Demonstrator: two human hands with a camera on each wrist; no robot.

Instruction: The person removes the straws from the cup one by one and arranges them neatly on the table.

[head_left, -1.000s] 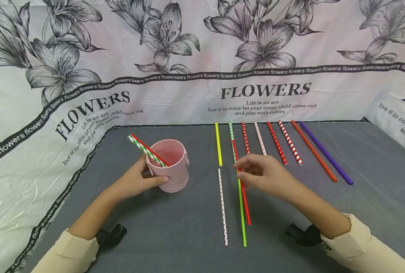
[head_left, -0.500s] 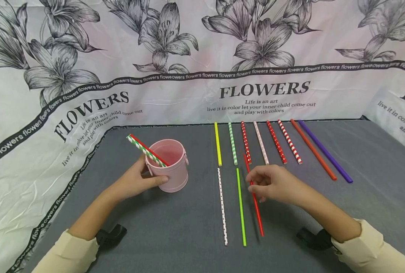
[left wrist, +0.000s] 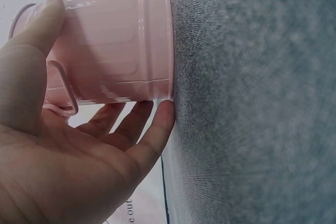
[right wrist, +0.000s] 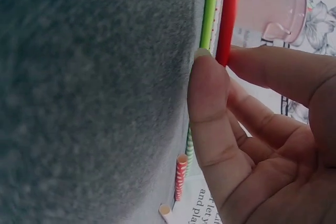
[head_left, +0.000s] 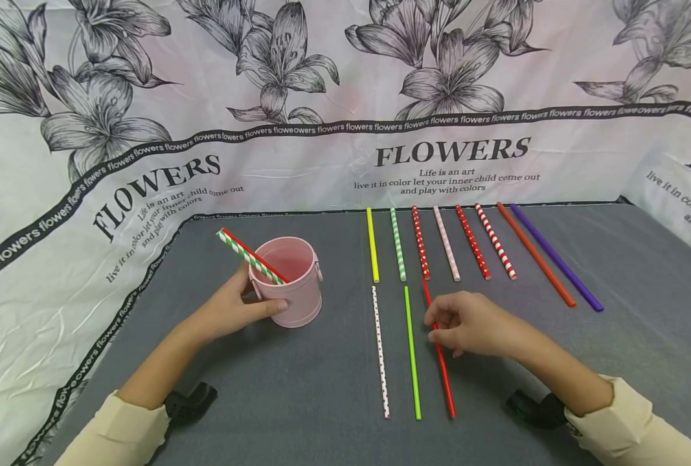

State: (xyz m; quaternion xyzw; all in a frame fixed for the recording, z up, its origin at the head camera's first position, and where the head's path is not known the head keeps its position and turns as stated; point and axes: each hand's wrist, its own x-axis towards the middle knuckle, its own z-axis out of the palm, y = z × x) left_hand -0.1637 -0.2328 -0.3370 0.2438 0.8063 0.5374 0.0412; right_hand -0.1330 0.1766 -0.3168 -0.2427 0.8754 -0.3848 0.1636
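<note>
My left hand (head_left: pixel 234 312) grips the side of a small pink bucket (head_left: pixel 301 301) standing on the grey cloth. In the left wrist view the thumb and fingers lie around the bucket (left wrist: pixel 105 40). A red straw (head_left: pixel 272 266) and a green-and-white striped straw (head_left: pixel 243 253) lean out of it to the left. My right hand (head_left: pixel 476 323) pinches another red straw (head_left: pixel 445 382) between thumb and fingers; in the right wrist view this red straw (right wrist: pixel 229 14) passes between the fingertips. It lies right of a lime green straw (head_left: pixel 412 362), roughly parallel to it.
A white dotted straw (head_left: pixel 381 362) lies left of the lime one. Behind stands a row: yellow straw (head_left: pixel 372 249), green striped straw (head_left: pixel 398 249), several red-and-white patterned ones, an orange straw (head_left: pixel 537 255) and a purple straw (head_left: pixel 557 259). A flower-printed cloth (head_left: pixel 298 168) hangs at the back.
My right hand has moved right and toward me with the red straw, from over the lime straw to beside it. The left hand and bucket have stayed put.
</note>
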